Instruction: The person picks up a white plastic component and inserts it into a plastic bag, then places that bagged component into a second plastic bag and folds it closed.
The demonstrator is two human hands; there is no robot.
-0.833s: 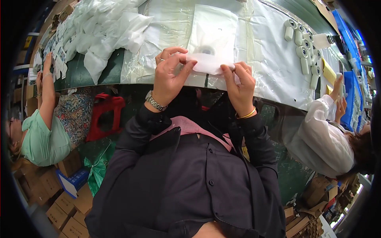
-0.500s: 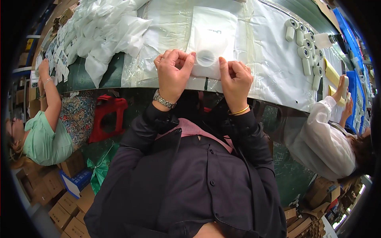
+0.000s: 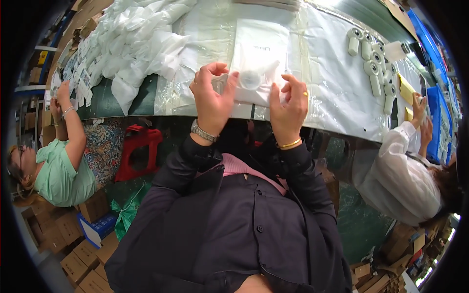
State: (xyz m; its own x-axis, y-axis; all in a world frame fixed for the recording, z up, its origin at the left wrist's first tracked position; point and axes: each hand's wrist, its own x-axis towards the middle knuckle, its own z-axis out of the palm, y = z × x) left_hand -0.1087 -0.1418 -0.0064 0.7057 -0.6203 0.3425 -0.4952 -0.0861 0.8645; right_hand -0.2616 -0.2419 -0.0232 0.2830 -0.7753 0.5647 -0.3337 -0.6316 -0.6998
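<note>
A white translucent plastic bag (image 3: 259,46) with dark print lies flat on the table before me. Through its near part shows a round, pale object (image 3: 251,80), too hazy to name. My left hand (image 3: 213,97) is at the bag's left edge, thumb and index finger apart, the thumb close to the round object. At the right edge is my right hand (image 3: 288,106), its thumb and fingers spread, with a raised fold of the bag beside them. Neither hand grips anything that I can see.
Heaped white plastic bags (image 3: 141,44) cover the table's left. Several white handheld devices (image 3: 374,78) with round heads stand or lie at the right. Co-workers sit on both sides, a green sleeve (image 3: 73,161) left, a white sleeve (image 3: 391,146) right. A red stool (image 3: 139,151) stands below the table.
Both hands have loosened from the bag's near part, with fingers spreading apart. The bag sits slightly lower in view, and a fold now stands up at its right.
</note>
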